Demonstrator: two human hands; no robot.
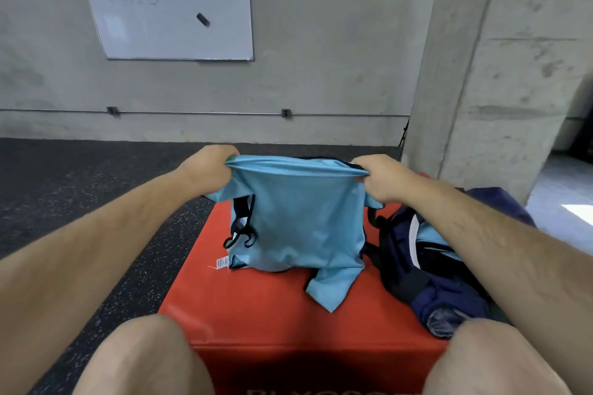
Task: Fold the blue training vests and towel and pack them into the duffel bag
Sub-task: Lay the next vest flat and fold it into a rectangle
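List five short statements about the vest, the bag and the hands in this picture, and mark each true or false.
1. Both the left hand and the right hand grip the top edge of the light blue fabric training vest. True.
2. The navy fabric duffel bag lies to the left of the vest. False: it lies to the right of it, on the red padded box.
3. The vest hangs over the red padded box. True.
4. The duffel bag is zipped shut. False: it is open, and light blue fabric shows inside.
5. A white rectangular whiteboard hangs on the grey concrete wall. True.
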